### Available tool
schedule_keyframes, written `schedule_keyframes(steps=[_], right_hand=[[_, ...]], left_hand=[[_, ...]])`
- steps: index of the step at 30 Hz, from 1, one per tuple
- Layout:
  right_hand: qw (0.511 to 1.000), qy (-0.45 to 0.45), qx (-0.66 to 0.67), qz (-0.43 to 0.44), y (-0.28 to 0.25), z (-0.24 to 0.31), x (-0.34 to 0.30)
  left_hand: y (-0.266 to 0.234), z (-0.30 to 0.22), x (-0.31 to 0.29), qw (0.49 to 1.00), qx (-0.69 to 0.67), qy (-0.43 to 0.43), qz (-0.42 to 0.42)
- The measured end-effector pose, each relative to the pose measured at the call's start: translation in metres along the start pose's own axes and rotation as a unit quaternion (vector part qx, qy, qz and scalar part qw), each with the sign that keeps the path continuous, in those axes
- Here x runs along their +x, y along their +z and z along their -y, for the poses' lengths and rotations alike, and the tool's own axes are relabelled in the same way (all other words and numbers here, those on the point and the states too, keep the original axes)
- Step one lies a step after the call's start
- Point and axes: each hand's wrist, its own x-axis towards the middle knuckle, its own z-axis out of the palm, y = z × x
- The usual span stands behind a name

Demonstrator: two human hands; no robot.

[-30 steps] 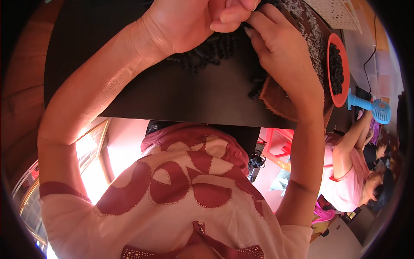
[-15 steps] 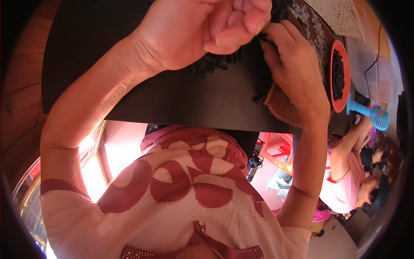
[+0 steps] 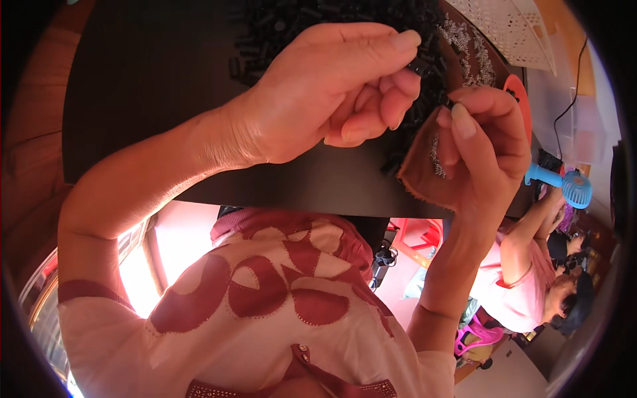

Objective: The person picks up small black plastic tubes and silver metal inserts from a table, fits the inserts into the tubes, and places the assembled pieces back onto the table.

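Note:
My left hand [image 3: 352,86] is raised over the dark table, thumb and forefinger pinched on a small black cylindrical piece [image 3: 419,66]. The other fingers of that hand curl loosely beneath. To its right, my right hand [image 3: 488,136] pinches a tiny dark part [image 3: 448,103] between thumb and forefinger; its exact kind is too small to make out. The two hands are apart. Behind them spreads a pile of short black cylindrical pieces [image 3: 318,13]. Below my right hand lies a brown cloth [image 3: 424,176] bearing small silvery metal bits [image 3: 476,56].
An orange bowl [image 3: 519,99] stands partly hidden behind my right hand. Beyond the table's right side are a blue handheld fan [image 3: 574,189] and a person in a pink top [image 3: 524,278]. A white perforated basket [image 3: 507,26] sits at the far right.
Both hands have come nearer to me. My right hand has left the pile and moved right, now covering much of the orange bowl. More of the black pile shows.

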Motion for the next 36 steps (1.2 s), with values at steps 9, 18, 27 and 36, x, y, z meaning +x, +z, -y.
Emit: schedule_keyframes(steps=[9,18,27,36], right_hand=[[0.997,0.0,0.072,-0.042,0.016,0.004,-0.009],[0.994,0.006,0.109,-0.029,0.02,-0.002,-0.011],[0.998,-0.042,0.019,-0.041,0.026,-0.005,-0.018],[0.996,-0.076,-0.007,-0.042,0.03,-0.005,-0.02]], left_hand=[[0.008,0.006,-0.005,0.999,0.039,-0.026,-0.011],[0.004,0.01,-0.006,0.997,0.069,0.002,0.015],[0.006,0.009,-0.007,0.995,0.092,0.009,0.022],[0.008,0.008,-0.009,0.997,0.078,0.006,0.016]])
